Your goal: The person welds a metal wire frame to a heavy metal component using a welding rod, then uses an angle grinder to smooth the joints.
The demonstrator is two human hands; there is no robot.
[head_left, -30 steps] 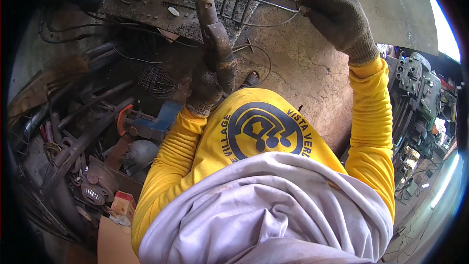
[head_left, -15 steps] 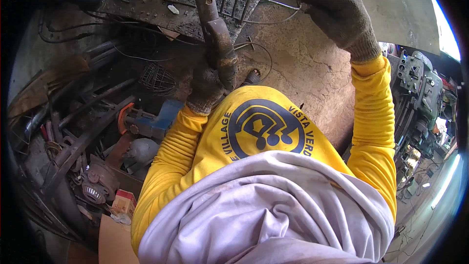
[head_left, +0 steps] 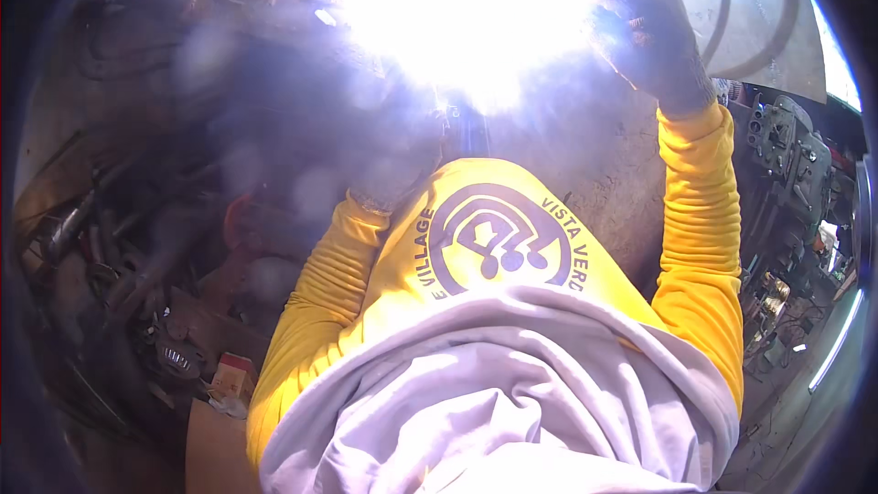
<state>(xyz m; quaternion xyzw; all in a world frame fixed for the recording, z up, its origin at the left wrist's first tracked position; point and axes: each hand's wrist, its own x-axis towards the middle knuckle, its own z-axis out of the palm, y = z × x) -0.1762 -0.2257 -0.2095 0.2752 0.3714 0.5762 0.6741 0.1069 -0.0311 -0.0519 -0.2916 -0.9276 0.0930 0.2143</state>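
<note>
A blinding white welding arc [head_left: 476, 14] fills the top middle and washes out the work there. Just right of the glare, my gloved right hand [head_left: 654, 46] is closed; the thin metal hoop it gripped in the earlier frame is lost in the light. My gloved left hand [head_left: 393, 169] sits in dark haze below and left of the arc, in the same place where it was wrapped round a welding electrode holder. The holder is mostly hidden now. The barred metal piece by the arc barely shows at its upper left edge.
A flat metal sheet [head_left: 759, 27] lies at the upper right. Below it stands a grey-green machine [head_left: 791, 151]. Scrap metal bars [head_left: 101, 247] are heaped at the left, with a small red box [head_left: 234, 375] at lower left. A lit tube [head_left: 837, 343] is at far right.
A bright arc has flared up between my hands, hiding the holder and hoop and darkening the surroundings. Both arms have stayed nearly in place.
</note>
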